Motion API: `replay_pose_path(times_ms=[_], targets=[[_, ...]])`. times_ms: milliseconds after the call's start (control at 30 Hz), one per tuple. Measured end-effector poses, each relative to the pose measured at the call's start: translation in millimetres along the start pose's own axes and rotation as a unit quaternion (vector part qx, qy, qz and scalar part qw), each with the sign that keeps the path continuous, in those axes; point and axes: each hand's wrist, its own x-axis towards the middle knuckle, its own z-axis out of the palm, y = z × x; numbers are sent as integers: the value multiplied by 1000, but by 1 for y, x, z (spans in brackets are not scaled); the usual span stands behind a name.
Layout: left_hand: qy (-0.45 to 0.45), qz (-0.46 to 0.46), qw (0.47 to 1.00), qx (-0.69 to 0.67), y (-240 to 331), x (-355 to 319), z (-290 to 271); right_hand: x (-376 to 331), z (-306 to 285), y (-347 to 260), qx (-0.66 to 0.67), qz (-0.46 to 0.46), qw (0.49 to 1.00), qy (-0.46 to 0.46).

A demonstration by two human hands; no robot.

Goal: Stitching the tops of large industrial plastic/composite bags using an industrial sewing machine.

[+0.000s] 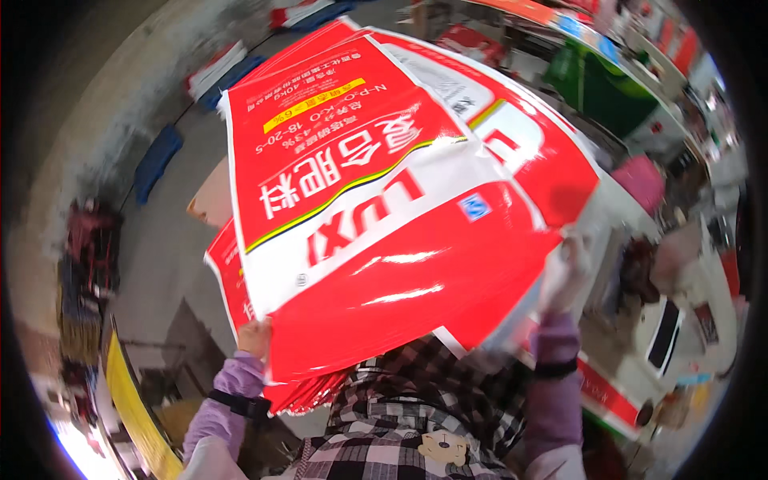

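A flat red and white printed sack (400, 296) is spread in front of me, its near edge lifted toward my body. My left hand (254, 338) pinches its near left corner, thumb on top. At the right corner my right hand (564, 272) is closed on the sack's edge, though motion blurs its fingers. More sacks of the same kind lie beneath: one (552, 160) shows at the far right, another (228, 276) sticks out at the left. Folded red edges of a pile (312, 392) show below, close to my checked apron (400, 416).
To the right stands a white machine (704, 320) with a dark panel, beside a pink bundle (640, 184). A green sheet (600, 88) hangs at the far right. Blue pieces (158, 162) lie on the floor at the left. A yellow board (136, 400) stands at the lower left.
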Motion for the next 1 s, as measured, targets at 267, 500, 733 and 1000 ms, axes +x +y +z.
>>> replay_pose_path(times_ms=[267, 500, 733, 1000], targets=[[315, -174, 929, -82, -262, -106, -22, -109, 70, -185, 155, -31, 826, -541], [157, -331, 930, -2, -396, -151, 77, -249, 167, -115, 59, 15, 804, -592], [-18, -373, 926, 49, -319, -120, 180, -261, 121, -52, 21, 115, 797, -592], [182, -441, 876, 73, -224, -28, 132, -244, 86, -77, 172, 407, 680, -585]])
